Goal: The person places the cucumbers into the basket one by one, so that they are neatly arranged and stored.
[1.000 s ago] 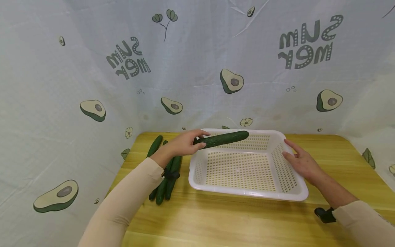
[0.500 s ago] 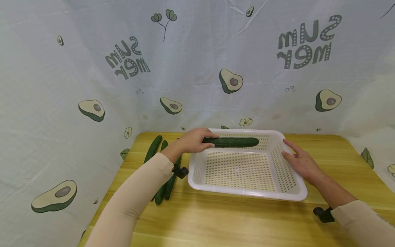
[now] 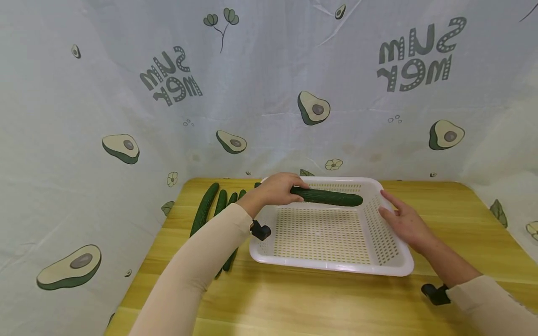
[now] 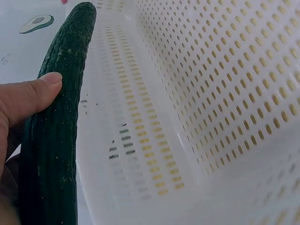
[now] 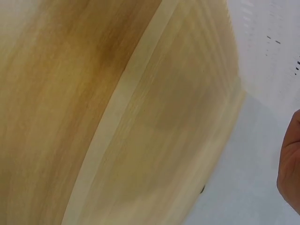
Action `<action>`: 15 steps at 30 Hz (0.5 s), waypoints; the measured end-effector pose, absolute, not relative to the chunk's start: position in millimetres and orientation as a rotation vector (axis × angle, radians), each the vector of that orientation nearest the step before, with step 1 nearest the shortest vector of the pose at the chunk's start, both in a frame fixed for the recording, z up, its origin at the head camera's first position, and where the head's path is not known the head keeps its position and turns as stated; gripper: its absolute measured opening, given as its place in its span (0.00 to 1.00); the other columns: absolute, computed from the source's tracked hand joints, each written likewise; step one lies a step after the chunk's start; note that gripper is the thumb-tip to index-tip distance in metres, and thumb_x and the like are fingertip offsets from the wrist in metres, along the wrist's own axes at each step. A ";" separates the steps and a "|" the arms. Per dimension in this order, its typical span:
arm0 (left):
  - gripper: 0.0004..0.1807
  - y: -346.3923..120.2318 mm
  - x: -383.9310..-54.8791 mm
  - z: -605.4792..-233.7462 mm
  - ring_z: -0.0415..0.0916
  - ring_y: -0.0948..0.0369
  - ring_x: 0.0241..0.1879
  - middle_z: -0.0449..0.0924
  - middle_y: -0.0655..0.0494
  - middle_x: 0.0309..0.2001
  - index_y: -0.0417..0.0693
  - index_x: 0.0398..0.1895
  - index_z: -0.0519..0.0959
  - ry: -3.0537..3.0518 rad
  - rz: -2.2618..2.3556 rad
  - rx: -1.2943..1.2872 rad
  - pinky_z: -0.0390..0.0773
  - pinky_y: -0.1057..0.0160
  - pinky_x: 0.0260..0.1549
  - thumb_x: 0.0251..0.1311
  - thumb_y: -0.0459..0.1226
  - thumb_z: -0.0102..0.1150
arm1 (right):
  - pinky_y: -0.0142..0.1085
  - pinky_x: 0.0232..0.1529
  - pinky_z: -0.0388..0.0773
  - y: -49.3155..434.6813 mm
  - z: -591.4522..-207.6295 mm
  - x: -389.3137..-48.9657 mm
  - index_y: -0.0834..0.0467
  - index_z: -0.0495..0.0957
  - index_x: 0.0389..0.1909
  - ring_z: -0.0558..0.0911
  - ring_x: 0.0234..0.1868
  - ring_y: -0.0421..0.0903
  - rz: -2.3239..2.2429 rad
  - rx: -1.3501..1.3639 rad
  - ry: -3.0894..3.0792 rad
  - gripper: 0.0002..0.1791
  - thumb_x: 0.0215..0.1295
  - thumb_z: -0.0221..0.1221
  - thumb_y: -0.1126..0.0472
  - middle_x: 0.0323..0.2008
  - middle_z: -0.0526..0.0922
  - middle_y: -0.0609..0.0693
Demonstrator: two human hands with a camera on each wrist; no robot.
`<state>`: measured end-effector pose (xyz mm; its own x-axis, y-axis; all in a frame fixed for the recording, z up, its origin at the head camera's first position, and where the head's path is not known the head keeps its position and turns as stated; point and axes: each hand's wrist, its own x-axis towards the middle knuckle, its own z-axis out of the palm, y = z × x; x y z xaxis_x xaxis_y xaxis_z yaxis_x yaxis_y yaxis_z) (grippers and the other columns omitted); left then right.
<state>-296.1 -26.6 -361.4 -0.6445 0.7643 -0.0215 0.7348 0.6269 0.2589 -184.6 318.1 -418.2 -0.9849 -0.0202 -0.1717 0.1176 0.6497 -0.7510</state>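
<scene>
A dark green cucumber (image 3: 332, 197) lies across my left hand (image 3: 279, 189), which grips it near one end above the back part of a white plastic basket (image 3: 328, 267). In the left wrist view the thumb presses along the cucumber (image 4: 56, 122), beside the basket's slotted wall. My right hand (image 3: 409, 228) holds the basket's right rim, thumb over the inner side and fingers outside. The right wrist view shows only part of this hand (image 5: 290, 164) near the translucent wall. Several more cucumbers (image 3: 205, 210) lie on the table left of the basket, partly hidden by my left arm.
The wooden table (image 3: 336, 308) runs back to a pale curtain (image 3: 260, 93) printed with avocados and lettering. A black strap-mounted piece (image 3: 260, 231) sits at the left wrist, another (image 3: 435, 294) at the right. The basket's slotted floor (image 3: 321, 235) shows.
My left hand has carried the cucumber rightward over the basket, and its far end has swung from pointing upward to slightly downward. The basket and right hand have shifted slightly left in view.
</scene>
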 end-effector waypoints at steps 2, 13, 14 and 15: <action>0.24 -20.4 -297.6 -362.8 0.74 0.58 0.67 0.79 0.57 0.66 0.58 0.67 0.79 2.719 0.329 1.248 0.72 0.56 0.68 0.69 0.47 0.64 | 0.45 0.38 0.88 316.7 -418.2 -183.6 0.49 0.35 0.84 0.87 0.46 0.59 -1.265 0.083 2.694 0.39 0.83 0.41 0.44 0.68 0.62 0.81; 0.22 1.7 -307.2 -377.2 0.73 0.59 0.68 0.79 0.61 0.66 0.62 0.63 0.82 2.781 0.238 1.168 0.72 0.60 0.68 0.66 0.44 0.69 | 0.46 0.35 0.88 313.7 -419.3 -182.4 0.47 0.35 0.84 0.89 0.40 0.53 -1.321 0.088 2.660 0.39 0.83 0.42 0.43 0.67 0.64 0.81; 0.22 2.5 -307.3 -379.2 0.73 0.59 0.68 0.79 0.61 0.65 0.62 0.63 0.82 2.780 0.239 1.164 0.72 0.60 0.68 0.66 0.44 0.69 | 0.46 0.35 0.88 313.3 -419.7 -182.2 0.47 0.35 0.84 0.89 0.41 0.54 -1.324 0.091 2.657 0.39 0.83 0.42 0.43 0.67 0.64 0.81; 0.22 3.1 -307.4 -381.6 0.73 0.59 0.67 0.79 0.61 0.65 0.62 0.63 0.82 2.779 0.245 1.163 0.72 0.60 0.68 0.65 0.44 0.69 | 0.46 0.36 0.88 312.8 -419.9 -182.0 0.47 0.35 0.84 0.89 0.42 0.54 -1.326 0.092 2.655 0.39 0.83 0.42 0.43 0.67 0.64 0.81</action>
<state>-307.4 3.1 -381.6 -0.6976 0.7149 -0.0472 0.6955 0.6916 0.1946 -182.0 312.8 -419.9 -0.9833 -0.0214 -0.1807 0.1316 0.6020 -0.7876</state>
